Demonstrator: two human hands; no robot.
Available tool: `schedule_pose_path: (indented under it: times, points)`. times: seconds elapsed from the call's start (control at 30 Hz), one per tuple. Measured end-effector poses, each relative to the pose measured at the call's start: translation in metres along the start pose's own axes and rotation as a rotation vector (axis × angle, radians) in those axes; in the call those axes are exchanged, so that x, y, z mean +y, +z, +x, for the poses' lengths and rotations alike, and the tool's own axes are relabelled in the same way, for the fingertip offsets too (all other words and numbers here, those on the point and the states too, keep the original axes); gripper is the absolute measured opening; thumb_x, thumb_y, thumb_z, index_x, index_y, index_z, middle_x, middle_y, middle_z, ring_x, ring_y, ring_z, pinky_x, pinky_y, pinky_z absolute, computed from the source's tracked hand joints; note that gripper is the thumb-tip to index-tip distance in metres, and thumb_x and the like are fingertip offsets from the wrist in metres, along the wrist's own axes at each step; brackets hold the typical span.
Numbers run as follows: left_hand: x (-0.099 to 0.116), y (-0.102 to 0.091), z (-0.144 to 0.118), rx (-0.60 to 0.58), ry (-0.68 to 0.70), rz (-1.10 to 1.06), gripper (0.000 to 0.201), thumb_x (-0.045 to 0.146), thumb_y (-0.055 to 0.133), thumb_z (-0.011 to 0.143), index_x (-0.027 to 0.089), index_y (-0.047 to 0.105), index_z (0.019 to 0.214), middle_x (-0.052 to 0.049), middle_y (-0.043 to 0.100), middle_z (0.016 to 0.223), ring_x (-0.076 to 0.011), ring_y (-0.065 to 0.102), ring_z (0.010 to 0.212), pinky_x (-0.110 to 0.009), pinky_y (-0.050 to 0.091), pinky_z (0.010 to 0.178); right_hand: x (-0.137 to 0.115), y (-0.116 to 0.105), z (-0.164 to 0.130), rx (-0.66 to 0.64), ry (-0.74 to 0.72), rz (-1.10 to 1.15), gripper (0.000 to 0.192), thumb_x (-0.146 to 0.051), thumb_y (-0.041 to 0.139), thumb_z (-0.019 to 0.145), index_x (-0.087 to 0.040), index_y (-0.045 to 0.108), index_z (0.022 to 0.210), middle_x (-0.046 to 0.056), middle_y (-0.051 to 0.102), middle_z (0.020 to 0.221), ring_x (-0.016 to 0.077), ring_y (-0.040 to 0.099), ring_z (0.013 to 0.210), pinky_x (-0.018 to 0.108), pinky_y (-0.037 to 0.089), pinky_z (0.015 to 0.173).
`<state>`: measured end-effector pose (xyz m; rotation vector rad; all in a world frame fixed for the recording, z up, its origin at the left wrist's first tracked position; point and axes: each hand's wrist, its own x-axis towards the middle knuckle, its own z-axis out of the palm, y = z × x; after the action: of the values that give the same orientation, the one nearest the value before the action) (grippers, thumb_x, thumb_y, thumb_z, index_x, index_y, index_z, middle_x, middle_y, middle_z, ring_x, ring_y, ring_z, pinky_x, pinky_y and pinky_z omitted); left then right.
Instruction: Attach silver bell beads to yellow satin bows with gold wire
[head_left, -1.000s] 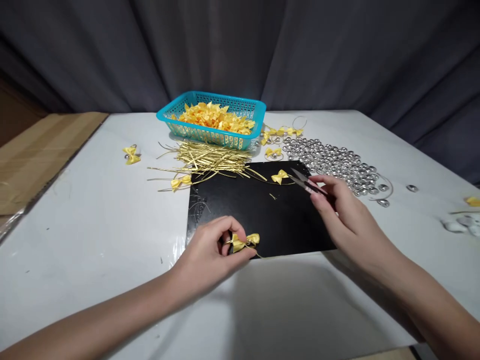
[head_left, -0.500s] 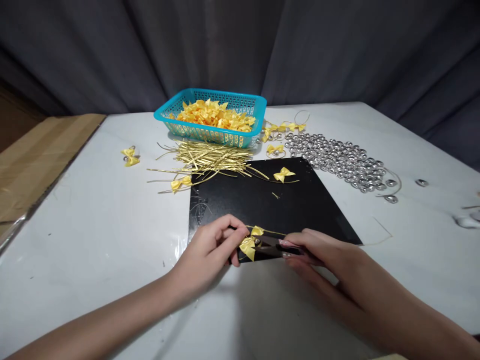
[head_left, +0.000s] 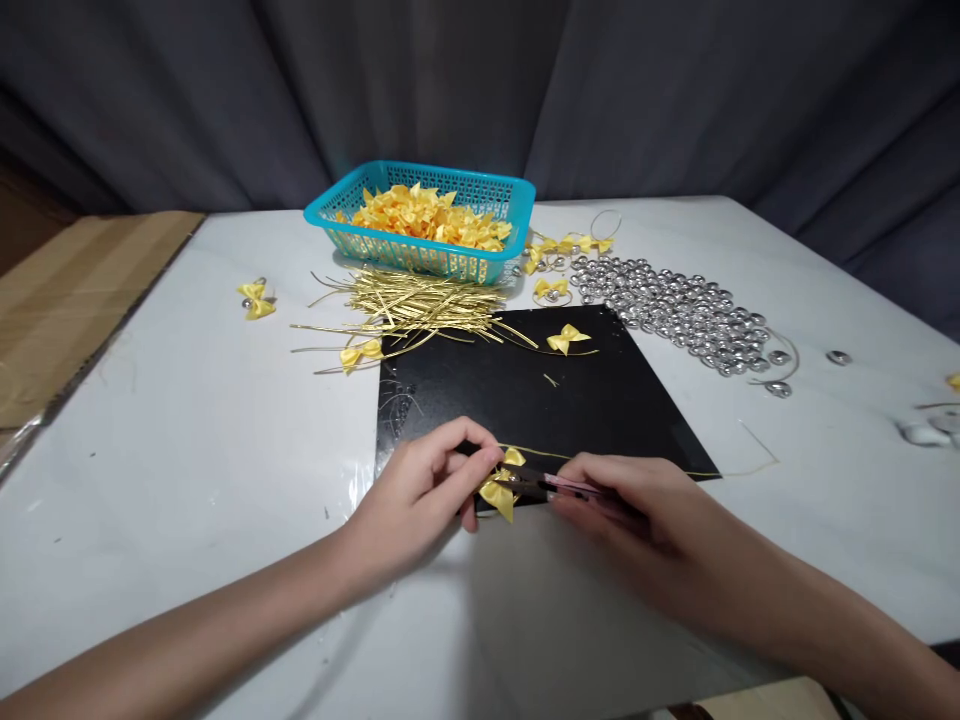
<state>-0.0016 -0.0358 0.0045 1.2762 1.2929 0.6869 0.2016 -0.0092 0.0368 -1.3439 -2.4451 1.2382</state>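
Left hand (head_left: 420, 490) pinches a yellow bow (head_left: 501, 485); right hand (head_left: 637, 500) grips snips (head_left: 544, 484) (blades at bow).

Hidden and cut-off parts around the black mat (head_left: 525, 395)

The right hand (head_left: 630, 505) covers the handles of the snips (head_left: 536, 485), so only the blades show at the mat's near edge. The left hand (head_left: 424, 495) hides part of the yellow bow (head_left: 501, 487). Right of the mat, small white pieces (head_left: 926, 432) are blurred, and both forearms run off the frame.

One basket (head_left: 480, 268), one black mat (head_left: 600, 400)
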Motion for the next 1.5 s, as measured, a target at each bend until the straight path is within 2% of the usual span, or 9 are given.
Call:
schedule_pose_path:
  times: [0.17,0.37,0.93,1.5]
  points:
    - [0.0013,-0.0003,-0.0012,-0.014,0.026,0.030,0.028,0.045,0.044,0.089,0.020,0.057,0.086,0.004,0.055,0.049,-0.0108,0.048,0.049,-0.021,0.033,0.050,0.0016,-0.0012,0.0017,-0.067,0.059,0.121,0.033,-0.037,0.037,0.092,-0.015,0.052,0.072,-0.003,0.037,0.060,0.0081,0.028,0.054,0.020,0.024,0.048]
    - [0.0016,-0.0011,-0.0024,-0.022,0.041,0.052,0.026,0.044,0.044,0.089,0.021,0.057,0.087,0.003,0.057,0.051,-0.0118,0.053,0.051,-0.021,0.036,0.053,0.0033,-0.0046,0.0058,-0.143,0.147,0.201,0.042,-0.052,0.039,0.089,-0.015,0.055,0.076,-0.003,0.035,0.062,0.0085,0.029,0.057,0.020,0.022,0.049]
    - [0.0006,-0.0017,-0.0008,-0.024,0.039,0.115,0.027,0.047,0.042,0.089,0.023,0.057,0.088,0.004,0.058,0.050,-0.0133,0.056,0.052,-0.022,0.037,0.053,-0.0031,-0.0024,0.0080,-0.106,0.103,0.072,0.036,-0.041,0.040,0.089,-0.014,0.057,0.074,-0.003,0.036,0.059,0.0084,0.028,0.055,0.020,0.023,0.049]
    - [0.0005,-0.0017,-0.0016,-0.029,0.055,0.105,0.028,0.047,0.042,0.090,0.023,0.057,0.089,0.004,0.058,0.052,-0.0123,0.056,0.052,-0.022,0.038,0.053,-0.0006,-0.0018,0.0102,-0.108,0.120,0.108,0.038,-0.046,0.042,0.088,-0.014,0.056,0.074,-0.003,0.034,0.059,0.0079,0.028,0.056,0.020,0.021,0.049]
